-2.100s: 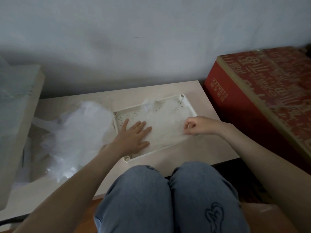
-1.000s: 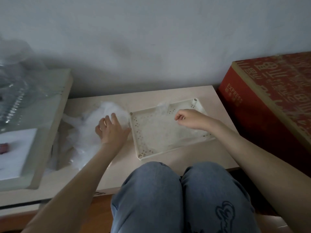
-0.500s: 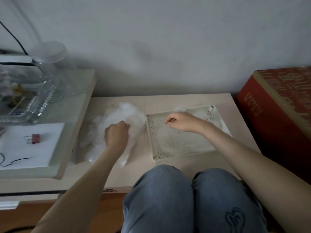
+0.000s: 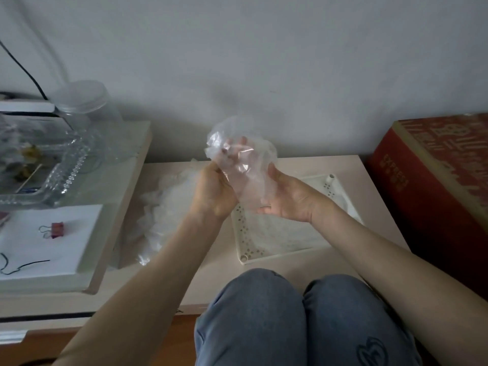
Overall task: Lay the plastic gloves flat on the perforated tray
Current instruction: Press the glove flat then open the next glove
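- Far left, a red clip (image 4: 56,229) lies on white paper (image 4: 52,249). A clear jar (image 4: 87,114) stands behind them. I leave these alone.
- Next is the pile of gloves (image 4: 163,207) on the table (image 4: 380,225), just left of my hands. A moment ago my left hand was down in that pile, grabbing.
- Now my left hand (image 4: 214,191) is up in the air. Its fingers curl round one glove (image 4: 243,159).
- The glove is all crumpled and puffy, not flat. It is up above the table, between the pile and the tray.
- My right hand (image 4: 287,199) was resting on the tray. It has come up too and holds the other side of the glove, palm up, thumb on the plastic.
- The tray (image 4: 239,233) sits under and right of my hands. Some flat gloves (image 4: 285,236) lie in it.
- So I think I have a new glove to do. I must pull it open, smooth it, and lay it on the others.
- Far right is a big red box (image 4: 435,180).
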### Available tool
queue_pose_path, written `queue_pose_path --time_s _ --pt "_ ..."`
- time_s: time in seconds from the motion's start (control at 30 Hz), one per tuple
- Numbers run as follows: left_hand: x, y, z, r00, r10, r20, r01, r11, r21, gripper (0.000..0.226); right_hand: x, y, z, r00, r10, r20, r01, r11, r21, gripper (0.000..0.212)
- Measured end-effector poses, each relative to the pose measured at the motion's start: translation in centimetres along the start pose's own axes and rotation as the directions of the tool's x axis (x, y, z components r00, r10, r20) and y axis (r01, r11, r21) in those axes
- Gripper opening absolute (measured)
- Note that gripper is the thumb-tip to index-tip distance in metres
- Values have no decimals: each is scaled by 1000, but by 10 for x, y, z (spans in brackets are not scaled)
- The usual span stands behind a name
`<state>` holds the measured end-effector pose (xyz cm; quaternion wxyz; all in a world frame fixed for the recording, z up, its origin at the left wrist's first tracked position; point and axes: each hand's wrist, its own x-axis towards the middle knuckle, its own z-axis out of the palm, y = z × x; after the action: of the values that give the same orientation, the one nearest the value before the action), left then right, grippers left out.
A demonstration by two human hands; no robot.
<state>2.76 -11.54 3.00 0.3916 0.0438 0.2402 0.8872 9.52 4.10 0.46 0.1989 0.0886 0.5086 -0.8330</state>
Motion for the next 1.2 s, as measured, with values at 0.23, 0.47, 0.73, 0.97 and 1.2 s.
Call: queue_pose_path --time_s 0.23,0.47,0.73,0.97,1.2 --pt "-8 -13 -11 999 -17 -34 14 996 -88 36 -22 -3 -17 952 -176 -251 226 956 188 18" --pt "0 -12 -34 924 -281 -259 357 878 320 78 -51 -5 -50 964 -82 -255 59 994 -95 30" --pt "22 -64 -37 916 -54 -397 367 512 777 11 -60 6 -85 880 23 -475 -116 979 -169 13" --pt "43 -94 -56 951 140 -276 286 -53 957 14 -67 24 -117 807 -5 -590 -179 951 -252 15" --pt "48 -103 -70 974 156 -165 219 -443 869 19 -66 29 -139 811 22 -585 -233 928 -289 30"
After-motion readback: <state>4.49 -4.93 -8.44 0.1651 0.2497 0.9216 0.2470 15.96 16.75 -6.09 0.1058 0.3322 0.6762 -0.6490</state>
